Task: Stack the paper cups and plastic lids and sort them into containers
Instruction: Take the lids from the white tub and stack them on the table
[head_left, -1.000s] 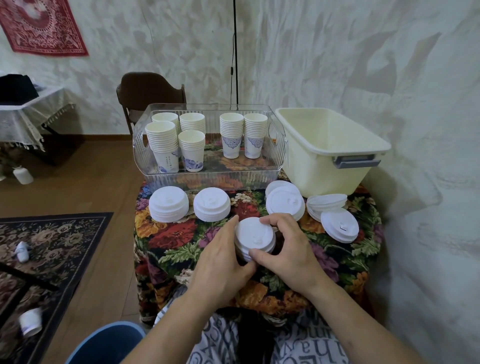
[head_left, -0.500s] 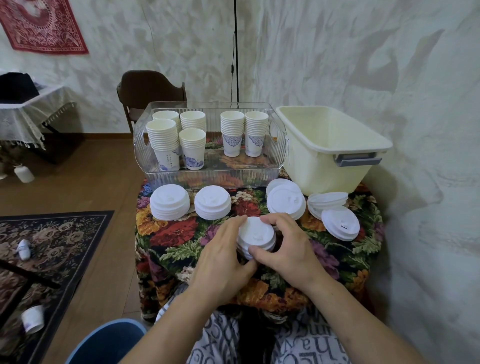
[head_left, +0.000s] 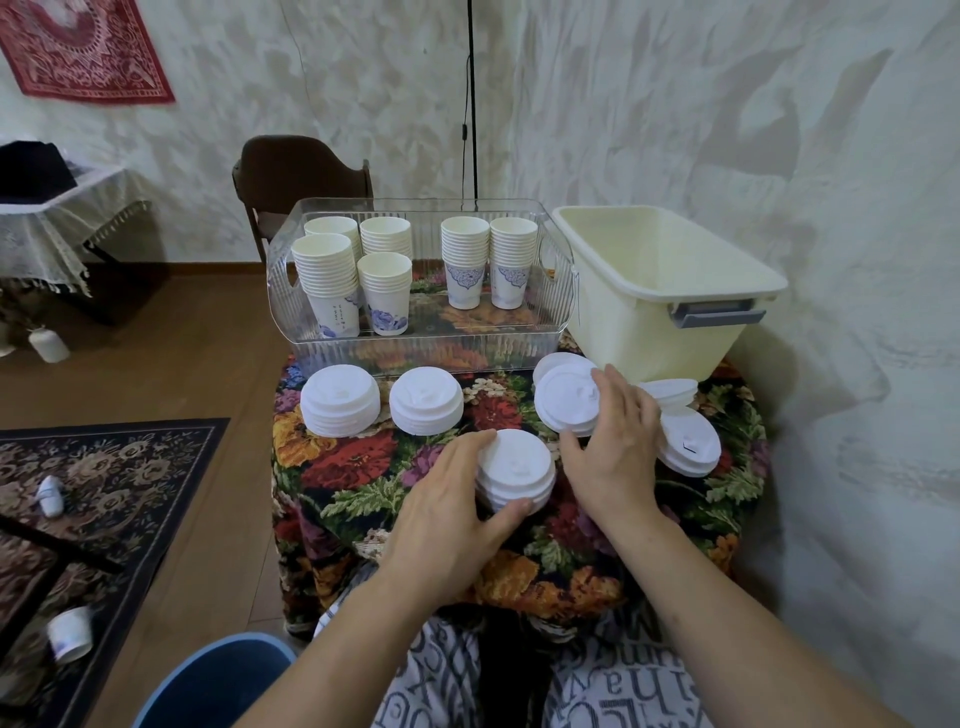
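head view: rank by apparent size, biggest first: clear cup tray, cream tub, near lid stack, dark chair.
1-2. clear cup tray and cream tub: look alike, no ranking.
3. dark chair: partly hidden by the tray.
4. near lid stack: smallest despite being closest.

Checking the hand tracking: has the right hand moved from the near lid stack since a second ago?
Yes. The right hand has left the near lid stack and gone up-right toward the cream tub, onto another lid stack.
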